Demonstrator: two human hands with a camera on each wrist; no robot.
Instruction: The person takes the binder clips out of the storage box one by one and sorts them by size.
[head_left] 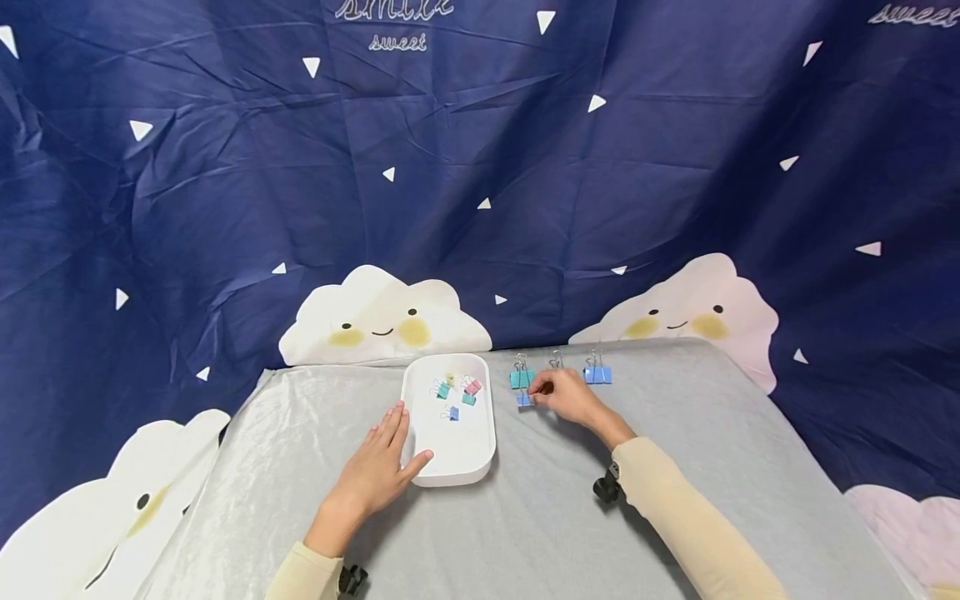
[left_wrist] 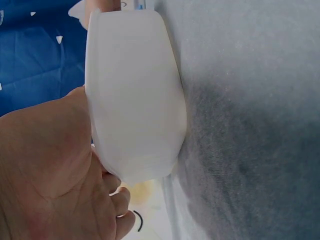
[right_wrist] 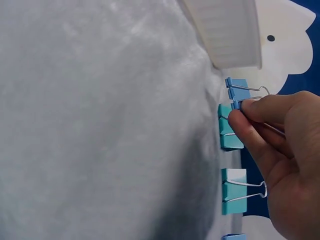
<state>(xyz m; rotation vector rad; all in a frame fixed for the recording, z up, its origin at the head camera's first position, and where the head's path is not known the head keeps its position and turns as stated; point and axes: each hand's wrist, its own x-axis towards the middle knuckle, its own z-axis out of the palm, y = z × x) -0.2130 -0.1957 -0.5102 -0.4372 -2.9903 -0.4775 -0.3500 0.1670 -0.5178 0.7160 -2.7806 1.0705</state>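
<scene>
Sleeve [head_left: 693,521], right fingers [right_wrist: 252,141] pinching blue clip [right_wrist: 239,91], "sweet" lettering [head_left: 398,42]

Cream sleeves [head_left: 686,517], black wrist cameras [head_left: 606,488]

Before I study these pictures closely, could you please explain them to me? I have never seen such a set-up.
Gladly. There is no machine here: these are a person's two bare hands. The widest picture is seen from the head, looking forward and down; the other two are seen from the left and right wrists.

The table is covered with a grey cloth. On it is a white tray with small clips of several colours inside. To the right are three larger clips, two teal and one blue.

The left hand rests against the tray's edge. The right hand pinches a blue clip; I cannot tell whether that clip touches the cloth.
</scene>
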